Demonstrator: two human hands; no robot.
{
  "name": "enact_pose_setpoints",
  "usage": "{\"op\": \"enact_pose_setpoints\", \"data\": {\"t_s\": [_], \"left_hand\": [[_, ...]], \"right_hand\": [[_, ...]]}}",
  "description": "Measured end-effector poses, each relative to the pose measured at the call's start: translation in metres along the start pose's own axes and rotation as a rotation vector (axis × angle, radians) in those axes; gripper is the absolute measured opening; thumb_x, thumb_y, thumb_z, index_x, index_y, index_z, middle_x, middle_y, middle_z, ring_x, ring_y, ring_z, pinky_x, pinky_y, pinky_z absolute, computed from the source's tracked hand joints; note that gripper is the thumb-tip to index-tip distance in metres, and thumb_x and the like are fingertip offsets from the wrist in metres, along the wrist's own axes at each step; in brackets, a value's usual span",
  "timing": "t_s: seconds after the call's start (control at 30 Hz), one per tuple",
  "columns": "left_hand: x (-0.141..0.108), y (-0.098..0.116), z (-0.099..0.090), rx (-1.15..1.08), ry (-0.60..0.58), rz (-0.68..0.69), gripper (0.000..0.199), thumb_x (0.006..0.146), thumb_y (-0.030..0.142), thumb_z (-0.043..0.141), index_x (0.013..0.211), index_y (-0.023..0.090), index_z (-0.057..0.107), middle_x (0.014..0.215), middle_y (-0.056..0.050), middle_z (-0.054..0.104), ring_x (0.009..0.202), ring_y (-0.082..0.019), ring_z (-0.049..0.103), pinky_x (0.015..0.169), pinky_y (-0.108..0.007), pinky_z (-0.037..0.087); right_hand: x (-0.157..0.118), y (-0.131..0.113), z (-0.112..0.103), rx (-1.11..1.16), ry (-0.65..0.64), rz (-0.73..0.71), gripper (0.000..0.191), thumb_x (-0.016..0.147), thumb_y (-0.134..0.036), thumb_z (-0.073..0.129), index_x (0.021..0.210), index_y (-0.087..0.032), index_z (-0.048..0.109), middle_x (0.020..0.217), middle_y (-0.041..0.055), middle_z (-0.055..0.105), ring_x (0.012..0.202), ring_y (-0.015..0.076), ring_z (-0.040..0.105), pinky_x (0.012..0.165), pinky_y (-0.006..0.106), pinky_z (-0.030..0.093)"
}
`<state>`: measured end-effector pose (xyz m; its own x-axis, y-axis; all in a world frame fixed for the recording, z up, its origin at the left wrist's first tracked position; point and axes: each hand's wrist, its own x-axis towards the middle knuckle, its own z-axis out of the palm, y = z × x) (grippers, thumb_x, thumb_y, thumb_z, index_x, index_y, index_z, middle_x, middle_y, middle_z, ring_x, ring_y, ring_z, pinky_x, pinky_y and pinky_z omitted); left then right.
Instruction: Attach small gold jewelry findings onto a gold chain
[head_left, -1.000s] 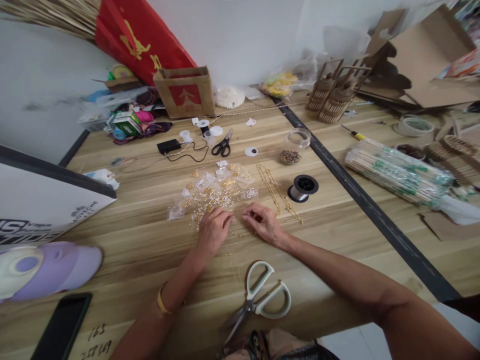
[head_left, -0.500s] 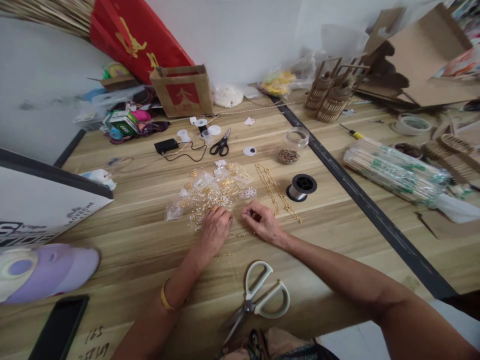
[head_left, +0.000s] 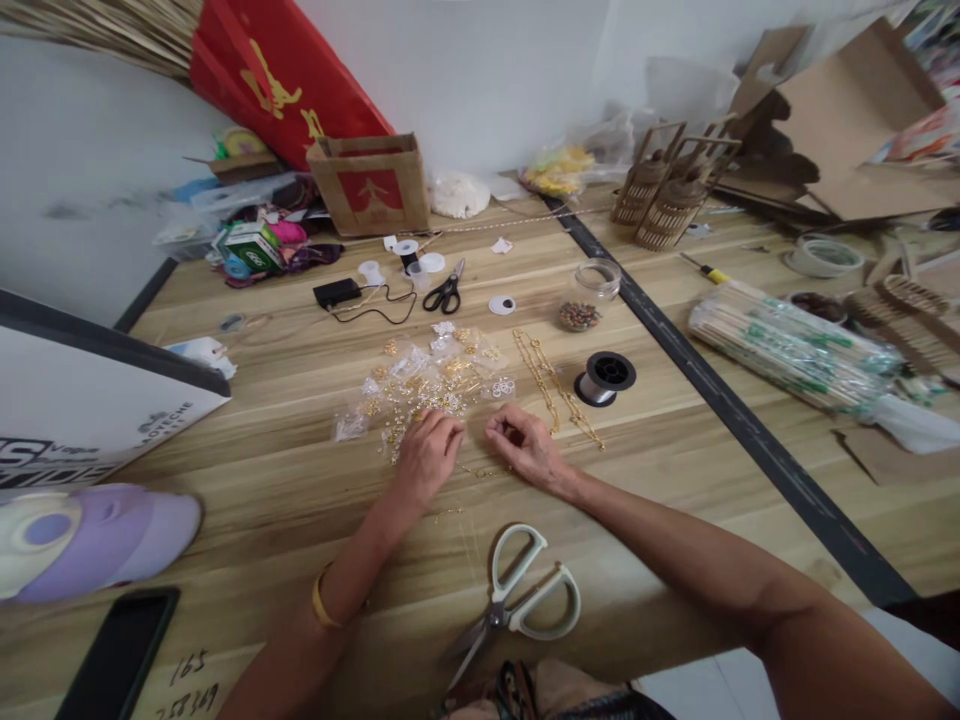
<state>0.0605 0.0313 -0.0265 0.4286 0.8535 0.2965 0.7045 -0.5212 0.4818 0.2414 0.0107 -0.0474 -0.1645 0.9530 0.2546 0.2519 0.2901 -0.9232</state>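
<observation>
Multicoloured bits [head_left: 578, 317] cover the bottom of a clear jar [head_left: 600, 282]. Gold beads [head_left: 420, 398] lie beside the left hand [head_left: 429, 452], a thin chain [head_left: 480, 472] near the right hand [head_left: 527, 450]; both hands' fingers bunch together, anything pinched too small to tell.

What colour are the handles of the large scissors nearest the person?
Off-white handles, showing best in the head view.
</observation>
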Motion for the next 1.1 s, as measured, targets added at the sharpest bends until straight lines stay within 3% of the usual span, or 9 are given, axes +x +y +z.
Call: {"op": "enact_pose_setpoints", "data": {"t_s": [0.07,0.17,0.3,0.5,1.1], "left_hand": [[-0.002,0.003,-0.003,-0.247,0.055,-0.115,0.008,0.08,0.018,0.057,0.073,0.018,0.061,0.077,-0.004,0.063,0.076,-0.018,0.056,0.073,-0.03,0.045],[-0.007,0.009,-0.005,-0.648,0.039,-0.369,0.009,0.075,0.025,0.061,0.073,0.016,0.063,0.07,-0.002,0.064,0.065,-0.014,0.057,0.063,-0.025,0.046],[-0.013,0.015,-0.001,-0.918,0.025,-0.569,0.017,0.068,0.03,0.068,0.072,0.014,0.064,0.061,0.001,0.061,0.057,-0.011,0.053,0.058,-0.022,0.045],[-0.016,0.017,0.006,-1.003,-0.013,-0.555,0.019,0.069,0.032,0.068,0.067,0.014,0.062,0.059,0.001,0.059,0.057,-0.011,0.052,0.059,-0.023,0.046],[-0.017,0.019,0.009,-1.041,-0.002,-0.618,0.016,0.064,0.028,0.07,0.068,0.014,0.064,0.06,0.001,0.06,0.058,-0.011,0.052,0.059,-0.023,0.044]], "right_hand": [[0.0,-0.001,0.0,-0.009,-0.002,-0.02,0.012,0.085,-0.026,0.052,0.079,-0.017,0.056,0.068,0.0001,0.051,0.059,0.0111,0.046,0.051,0.022,0.037],[-0.002,-0.002,-0.001,-0.034,0.0,-0.077,0.011,0.085,-0.026,0.052,0.078,-0.018,0.054,0.068,0.0,0.049,0.058,0.0113,0.046,0.051,0.023,0.037],[-0.005,-0.003,-0.002,-0.074,-0.026,-0.169,0.011,0.087,-0.025,0.05,0.078,-0.018,0.053,0.07,0.0007,0.048,0.059,0.0117,0.045,0.052,0.024,0.038],[-0.008,-0.005,-0.002,-0.113,-0.078,-0.288,0.01,0.088,-0.022,0.048,0.08,-0.019,0.052,0.071,0.002,0.05,0.063,0.0137,0.047,0.055,0.026,0.04],[-0.009,-0.005,-0.002,-0.209,-0.089,-0.367,0.006,0.088,-0.019,0.048,0.082,-0.02,0.05,0.072,0.0023,0.052,0.065,0.0141,0.049,0.058,0.026,0.04]]}}
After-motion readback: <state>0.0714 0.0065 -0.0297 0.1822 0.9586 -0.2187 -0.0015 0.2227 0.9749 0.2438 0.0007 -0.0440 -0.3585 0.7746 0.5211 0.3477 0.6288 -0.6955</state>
